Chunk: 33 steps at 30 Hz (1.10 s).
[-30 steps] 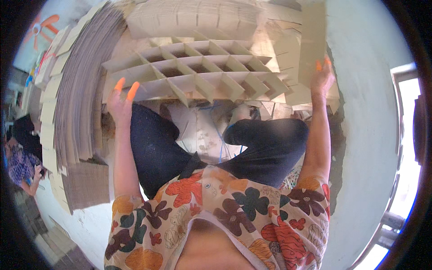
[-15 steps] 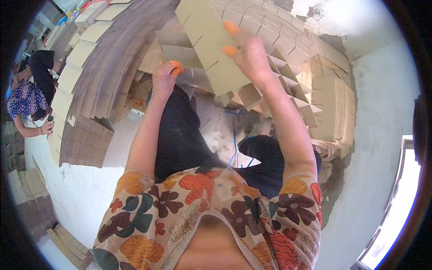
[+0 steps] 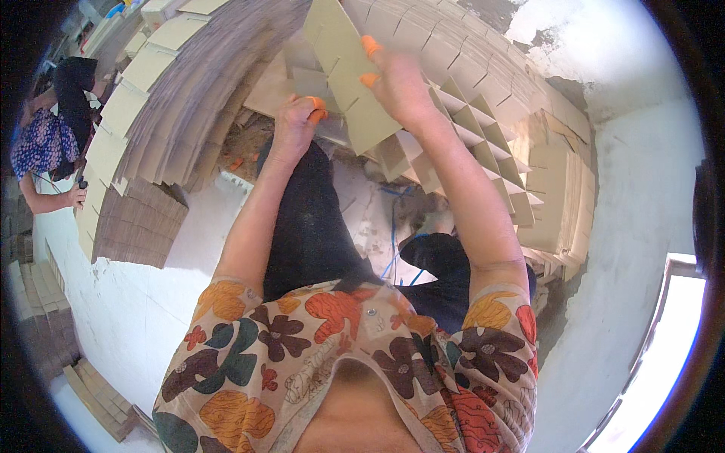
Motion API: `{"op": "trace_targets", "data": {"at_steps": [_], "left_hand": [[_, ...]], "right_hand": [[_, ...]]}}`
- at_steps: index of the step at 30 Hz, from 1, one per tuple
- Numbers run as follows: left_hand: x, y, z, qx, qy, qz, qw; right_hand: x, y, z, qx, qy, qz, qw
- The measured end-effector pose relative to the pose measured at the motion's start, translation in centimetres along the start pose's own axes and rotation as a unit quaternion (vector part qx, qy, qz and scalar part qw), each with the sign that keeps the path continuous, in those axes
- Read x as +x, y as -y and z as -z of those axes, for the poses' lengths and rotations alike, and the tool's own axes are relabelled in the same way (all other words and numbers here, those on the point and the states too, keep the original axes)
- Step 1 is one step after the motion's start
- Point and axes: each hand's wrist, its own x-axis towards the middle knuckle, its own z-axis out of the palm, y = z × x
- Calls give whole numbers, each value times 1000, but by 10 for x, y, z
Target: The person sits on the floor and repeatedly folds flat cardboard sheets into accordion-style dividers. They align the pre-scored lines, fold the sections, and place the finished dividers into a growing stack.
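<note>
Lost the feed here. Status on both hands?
Left hand and right hand both gripping the cardboard divider grid. Grid tilted on edge. Cardboard stacks close on the left.

Flowered short-sleeved top point(image 3: 340, 355), dark trousers point(image 3: 310, 226), orange fingertip covers on fingers point(image 3: 371, 45).

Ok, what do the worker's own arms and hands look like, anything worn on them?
Both forearms are bare. Short sleeves of a cream top with orange, brown and dark flowers end near the elbows. The left hand and right hand wear orange caps on some fingertips; no gloves.
</note>
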Motion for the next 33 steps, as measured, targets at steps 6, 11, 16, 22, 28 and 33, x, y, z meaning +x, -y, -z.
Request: {"op": "trace_targets", "data": {"at_steps": [6,11,16,22,28,33], "left_hand": [[-1,3,-3,-10,0,26,1000],[-1,1,-4,-16,-4,30,999],[0,5,-2,-21,9,46,999],[1,2,-5,-25,10,39,999],[-2,3,-5,-12,9,30,999],[-6,14,-5,5,-6,-20,1000]], "right_hand": [[1,9,-1,10,-18,3,1000],[1,-1,-16,35,-60,38,997],[14,-6,-23,51,-17,62,997],[23,-8,-41,32,33,33,998],[16,-13,-73,-26,178,38,983],[10,12,-53,-49,221,58,972]]}}
